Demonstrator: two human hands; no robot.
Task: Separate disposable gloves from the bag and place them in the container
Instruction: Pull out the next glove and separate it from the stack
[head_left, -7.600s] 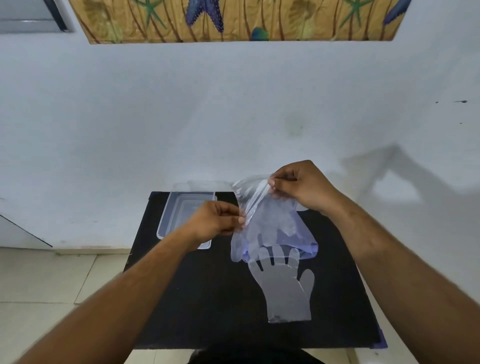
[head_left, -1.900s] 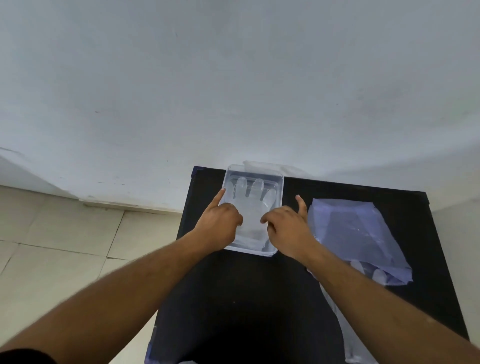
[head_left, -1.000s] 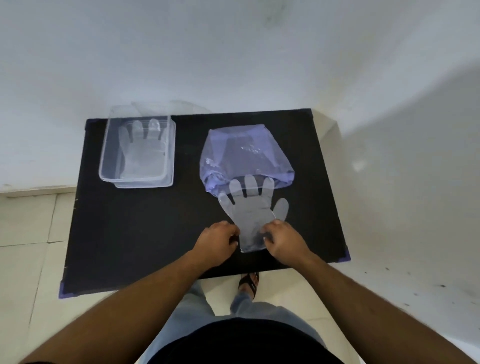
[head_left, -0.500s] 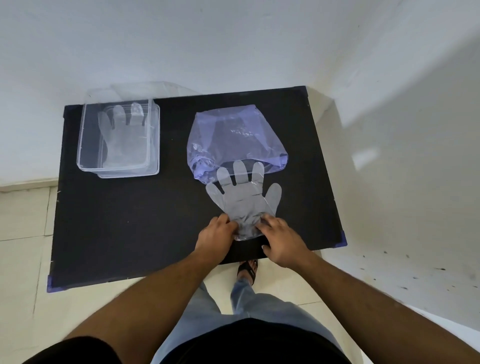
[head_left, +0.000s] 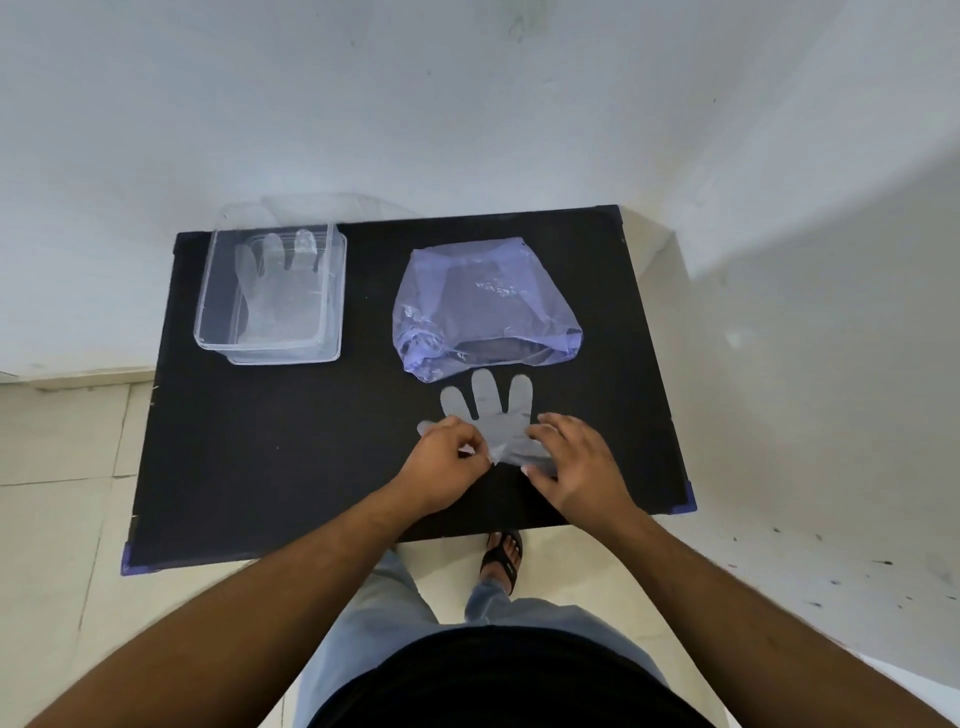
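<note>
- Gloves were the matter at hand: one clear glove lay flat on the black table, its finger ends pointing away from the person and its cuff under both hands.
- At the cuff's left edge the left hand had thumb and fingertips closed in a narrow pinch on the thin plastic, lifting a small corner of it.
- Just right of that pinch, the right hand rested on the cuff with fingers spread and flattened, pressing the glove down rather than gripping it.
- Just beyond the pinched glove's finger ends sat the bluish plastic bag, crumpled, its near rim almost touching those fingertips; whether they actually touched could not be told.
- Farther out, up and to the left of the grip and well apart from it, stood the clear container near the table's far edge, with a second glove lying inside.
- Behind the table rose a white wall.
- Below the hands, past the table's near edge, a sandalled foot stood on the tiled floor.
</note>
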